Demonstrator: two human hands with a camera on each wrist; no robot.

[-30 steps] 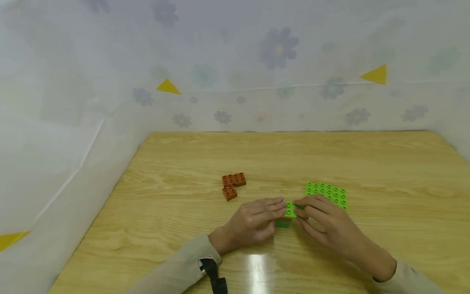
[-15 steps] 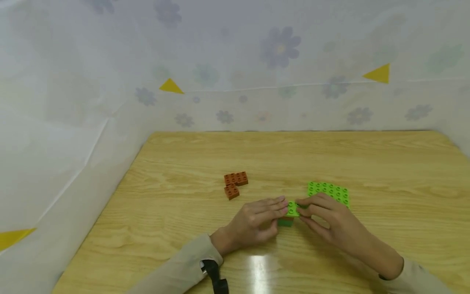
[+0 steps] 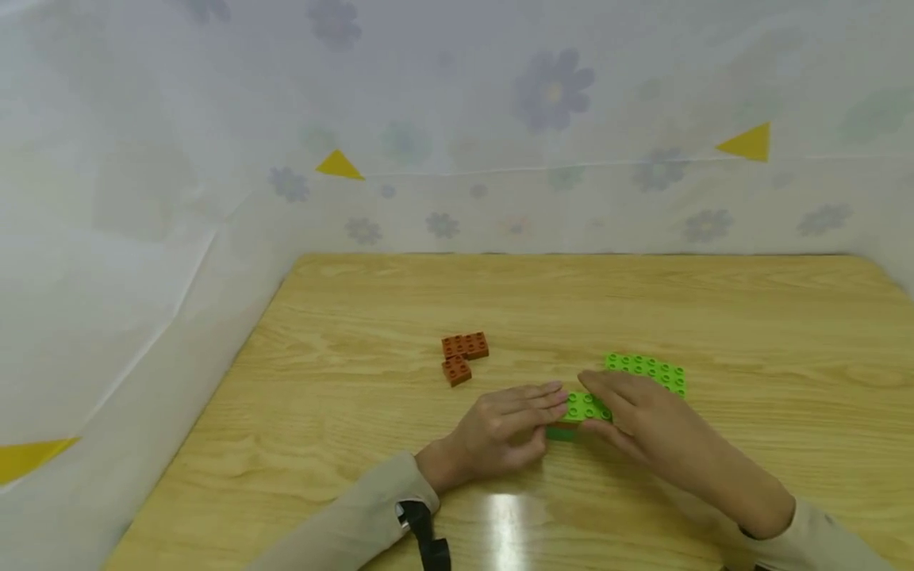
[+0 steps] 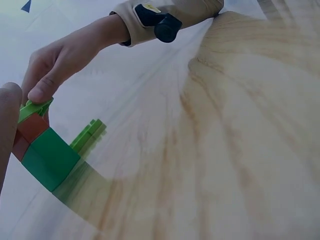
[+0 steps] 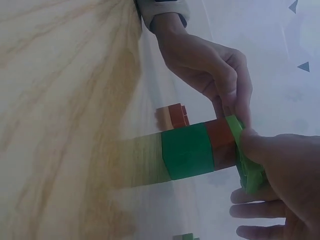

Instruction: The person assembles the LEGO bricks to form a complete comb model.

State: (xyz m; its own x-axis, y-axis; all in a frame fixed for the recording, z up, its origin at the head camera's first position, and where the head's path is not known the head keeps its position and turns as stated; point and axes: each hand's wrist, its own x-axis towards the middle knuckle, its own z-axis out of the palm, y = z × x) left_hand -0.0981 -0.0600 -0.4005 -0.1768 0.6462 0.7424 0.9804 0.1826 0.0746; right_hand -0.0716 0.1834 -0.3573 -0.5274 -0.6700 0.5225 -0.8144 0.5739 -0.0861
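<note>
A small brick stack stands on the wooden table: a dark green brick [image 5: 187, 152] at the bottom, reddish-brown bricks [image 5: 221, 142] above it, and a bright green studded piece [image 3: 585, 407] on top. My left hand [image 3: 500, 428] holds the stack's left end, fingers laid over the top piece and thumb low on the near side. At the right end, my right hand [image 3: 653, 424] grips the top piece between its thumb at the near edge and fingers at the far edge. Several studs show between the hands. The stack's right end is hidden behind my right hand.
Behind my right hand lies a bright green studded plate [image 3: 646, 369], partly covered. Reddish-brown bricks [image 3: 464, 346] sit close together at the back left, with a smaller one [image 3: 457, 370] just in front. A white flowered cloth [image 3: 457, 119] hangs past the table's far edge.
My right fingertips have shifted from the top piece's studs toward its far edge, uncovering more studs. The left hand keeps its hold on the stack. The whole head view has drifted slightly.
</note>
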